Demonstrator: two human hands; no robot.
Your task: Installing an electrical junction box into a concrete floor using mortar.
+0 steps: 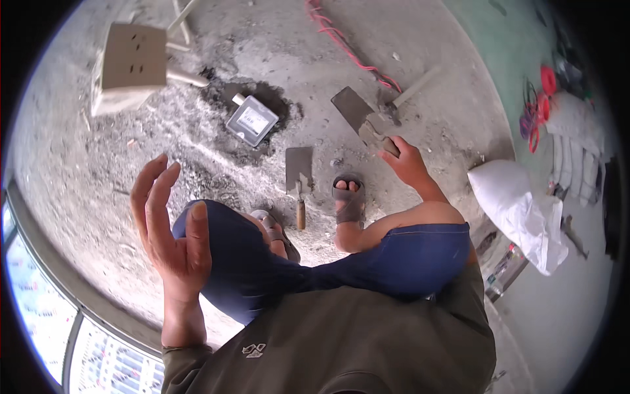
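Observation:
My right hand [408, 167] is closed round the handle of a plastering trowel [353, 110]. Its flat rectangular grey blade points up and to the left, over the concrete floor. My left hand [172, 226] is raised beside my left knee, fingers stretched out and apart, with nothing in it. Between my feet lies a second trowel [299, 169] with a wooden handle, its blade pointing away from me. Farther off, a clear-lidded square box [252, 123] with a white label and a short pale pipe stub sits in a dark, damp-looking patch.
A hammer-like tool [413, 88] lies beyond my right hand, near a twisted pink cord [341, 46]. At the far left stands a beige stool [134, 62]. White sacks [518, 210] lie at right, with red-handled items [545, 98] farther back. A window [39, 295] borders the lower left.

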